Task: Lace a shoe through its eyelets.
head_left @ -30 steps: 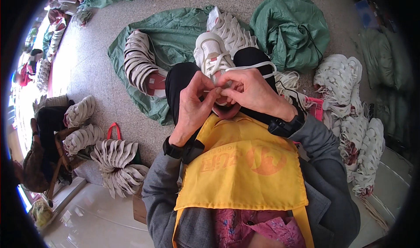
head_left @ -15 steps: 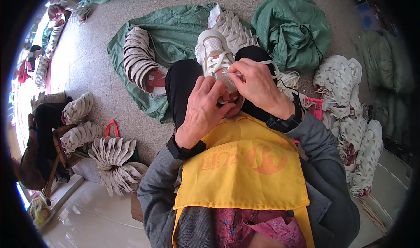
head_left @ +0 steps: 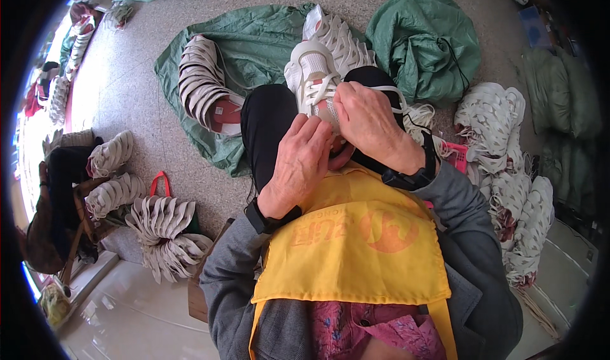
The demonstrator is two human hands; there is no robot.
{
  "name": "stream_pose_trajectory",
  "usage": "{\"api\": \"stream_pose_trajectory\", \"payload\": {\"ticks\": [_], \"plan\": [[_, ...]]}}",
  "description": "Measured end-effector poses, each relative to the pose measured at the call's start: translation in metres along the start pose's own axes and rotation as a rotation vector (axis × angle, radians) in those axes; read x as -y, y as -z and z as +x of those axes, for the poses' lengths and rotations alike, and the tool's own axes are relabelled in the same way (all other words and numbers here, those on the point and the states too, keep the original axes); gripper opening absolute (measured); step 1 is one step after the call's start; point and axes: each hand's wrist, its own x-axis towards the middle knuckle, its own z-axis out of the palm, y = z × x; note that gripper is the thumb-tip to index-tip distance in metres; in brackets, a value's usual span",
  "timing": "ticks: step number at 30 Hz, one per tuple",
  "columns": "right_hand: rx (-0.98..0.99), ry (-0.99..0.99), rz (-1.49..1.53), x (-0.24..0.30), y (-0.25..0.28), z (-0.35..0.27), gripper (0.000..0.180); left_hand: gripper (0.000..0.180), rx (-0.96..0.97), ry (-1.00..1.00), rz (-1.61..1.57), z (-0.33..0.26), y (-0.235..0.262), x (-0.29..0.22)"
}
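Note:
A white sneaker (head_left: 311, 69) rests between my knees, its toe pointing away from me and white laces crossing its upper part. My left hand (head_left: 297, 163) is closed on the left side of the sneaker's opening, fingers curled over the edge. On the right side, my right hand (head_left: 375, 126) is bent over the lacing, thumb and fingers pinched on a shoelace; its fingertips are partly hidden. A loose white lace (head_left: 393, 93) loops out beyond that hand. Part of the reddish lining shows between my hands.
Nested shoe uppers (head_left: 198, 84) lie on a green sheet (head_left: 254, 33), with more white uppers (head_left: 343, 42) beyond the sneaker. A green sack (head_left: 422, 42) stands far right. Piles of white uppers (head_left: 489, 122) lie at right, beside a pink basket (head_left: 456, 157). More uppers (head_left: 166, 230) sit at left.
My right hand has turned and its fingers now point down onto the lacing, covering the lace tip that showed earlier. My left fingers have shifted slightly right along the opening.

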Motion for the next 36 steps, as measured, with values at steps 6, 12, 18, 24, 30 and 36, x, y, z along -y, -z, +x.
{"api": "stream_pose_trajectory", "payload": {"ticks": [6, 12, 18, 24, 30, 36], "plan": [[0.027, 0.026, 0.139, -0.009, 0.002, 0.003, 0.011, 0.018, 0.004, 0.022, -0.026, -0.002, 0.002, -0.001], [0.074, -0.144, 0.374, -0.012, -0.002, 0.005, 0.015, 0.014, 0.034, 0.03, -0.022, 0.0, 0.004, -0.004], [0.158, -0.316, 0.563, -0.018, -0.012, 0.009, 0.016, 0.012, 0.036, 0.075, -0.017, -0.003, 0.003, -0.004], [0.201, -0.237, 0.667, -0.017, -0.007, 0.012, 0.015, 0.018, -0.054, 0.221, -0.036, -0.003, 0.008, -0.003], [0.262, -0.34, 0.762, -0.021, -0.009, 0.018, 0.018, 0.014, -0.203, 0.257, -0.038, -0.006, 0.001, 0.012], [0.194, -0.336, 0.657, -0.016, -0.018, 0.017, 0.018, 0.014, -0.237, 0.327, -0.139, -0.006, -0.003, 0.015]]}}
